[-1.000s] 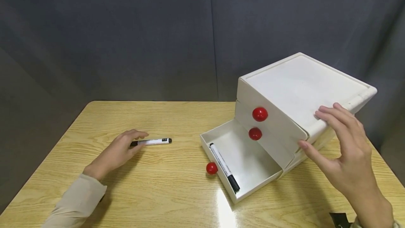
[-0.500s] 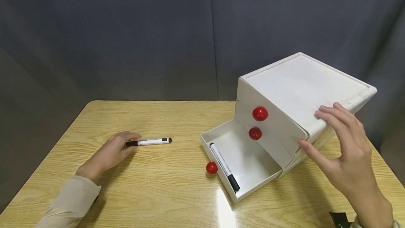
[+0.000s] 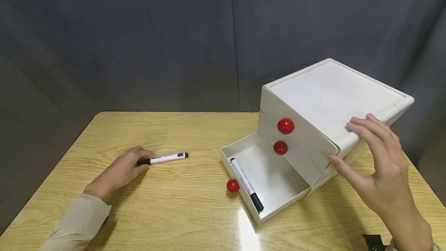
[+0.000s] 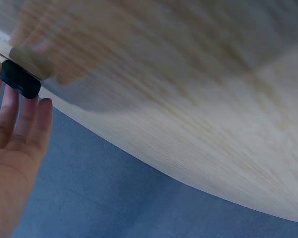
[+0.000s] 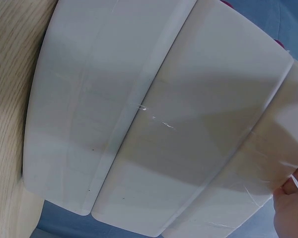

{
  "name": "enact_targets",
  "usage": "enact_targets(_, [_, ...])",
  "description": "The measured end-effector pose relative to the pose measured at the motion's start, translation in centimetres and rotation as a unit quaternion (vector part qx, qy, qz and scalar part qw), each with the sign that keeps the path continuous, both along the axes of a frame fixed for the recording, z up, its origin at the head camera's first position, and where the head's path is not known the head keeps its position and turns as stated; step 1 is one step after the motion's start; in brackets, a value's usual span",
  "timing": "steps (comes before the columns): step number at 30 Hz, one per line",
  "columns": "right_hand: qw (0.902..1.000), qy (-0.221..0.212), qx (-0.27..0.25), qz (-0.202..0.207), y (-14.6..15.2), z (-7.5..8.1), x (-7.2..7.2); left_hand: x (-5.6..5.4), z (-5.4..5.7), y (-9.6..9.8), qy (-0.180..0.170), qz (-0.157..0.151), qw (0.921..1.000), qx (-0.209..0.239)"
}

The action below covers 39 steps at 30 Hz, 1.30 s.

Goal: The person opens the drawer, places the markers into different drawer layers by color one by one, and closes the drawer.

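At the left of the table, my left hand (image 3: 127, 168) pinches a whiteboard marker (image 3: 169, 158) by its black cap. The marker's white barrel points right, towards the drawers. In the left wrist view, the thumb and fingers stand on either side of the black cap (image 4: 21, 79). My right hand (image 3: 386, 162) rests on a white drawer unit (image 3: 334, 92), its fingertips on the top edge and its thumb at the front corner. The unit's bottom drawer (image 3: 278, 165) is pulled out, and a second marker (image 3: 247, 185) lies inside along the front wall.
Red round knobs mark the drawer fronts: an upper knob (image 3: 286, 126), a middle knob (image 3: 280, 147) and a lower knob (image 3: 232, 186). The wood-grain table (image 3: 174, 204) ends at a dark curtain (image 3: 139, 42). A black scrap (image 3: 373, 241) shows near the right wrist.
My left hand has slid left along the marker from its barrel to the black cap, and the marker has turned slightly. The right hand, the drawer and the second marker stay put.
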State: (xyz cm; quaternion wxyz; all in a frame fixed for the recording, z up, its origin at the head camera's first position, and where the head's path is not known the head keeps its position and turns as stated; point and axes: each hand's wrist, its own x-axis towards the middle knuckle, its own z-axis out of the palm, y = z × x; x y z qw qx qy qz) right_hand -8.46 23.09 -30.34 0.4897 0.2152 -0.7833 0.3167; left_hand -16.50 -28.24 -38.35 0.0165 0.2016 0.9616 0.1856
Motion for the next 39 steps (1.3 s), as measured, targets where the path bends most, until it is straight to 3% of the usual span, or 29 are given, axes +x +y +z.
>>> enact_targets(17, [0.9999,-0.009,0.006,-0.004,0.2,-0.2,0.0,-0.4,-0.3,0.4,-0.028,0.001,0.9996,0.0])
enact_targets(24, [1.0,-0.006,0.005,-0.004,0.2,-0.2,0.0,-0.5,-0.2,0.7,-0.012,-0.005,0.9999,0.0])
enact_targets(39, [1.0,-0.001,-0.002,-0.005,0.1,-0.2,-0.1,-0.1,1.7,3.2,0.03,-0.032,0.999,0.005])
